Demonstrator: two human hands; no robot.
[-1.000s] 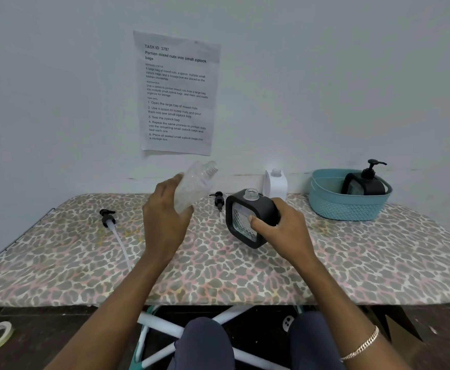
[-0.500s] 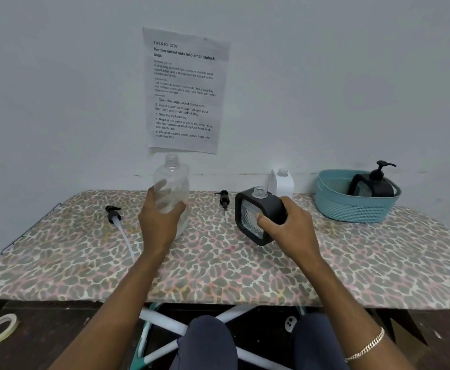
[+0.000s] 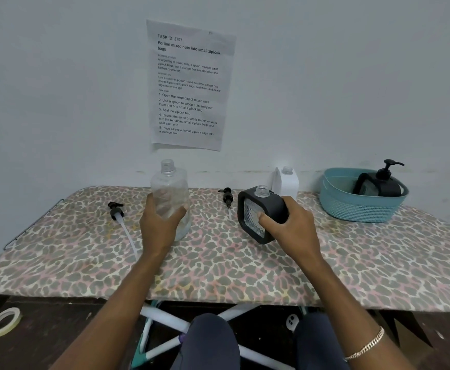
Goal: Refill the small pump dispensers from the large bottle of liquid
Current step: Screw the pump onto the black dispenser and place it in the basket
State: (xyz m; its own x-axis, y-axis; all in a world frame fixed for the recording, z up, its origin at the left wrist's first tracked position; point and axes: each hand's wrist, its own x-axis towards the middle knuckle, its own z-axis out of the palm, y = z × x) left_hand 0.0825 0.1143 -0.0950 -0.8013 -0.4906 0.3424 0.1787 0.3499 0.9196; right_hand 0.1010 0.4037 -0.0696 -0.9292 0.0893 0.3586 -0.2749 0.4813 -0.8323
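From the head view, we see our left hand (image 3: 162, 228) with its fingers and thumb curled round the lower half of the big clear bottle (image 3: 170, 190). The bottle stands upright on the leopard-print board (image 3: 352, 263), its neck uncapped.

To the right of the bottle, our right hand (image 3: 290, 231) grips a black square dispenser (image 3: 258, 209), thumb on its glassy face and fingers round its side. It is tilted and its neck is open.

Between bottle and dispenser lies a small black pump (image 3: 227, 197). Left of the bottle lies a second pump (image 3: 115, 210) with a long white tube. Further right of the bottle, behind the held dispenser, stands a white bottle (image 3: 286, 181). Well to the bottle's right, a teal basket (image 3: 352, 206) holds another black dispenser (image 3: 381, 182) with its pump fitted. Above the bottle a printed sheet (image 3: 189, 86) hangs on the wall.
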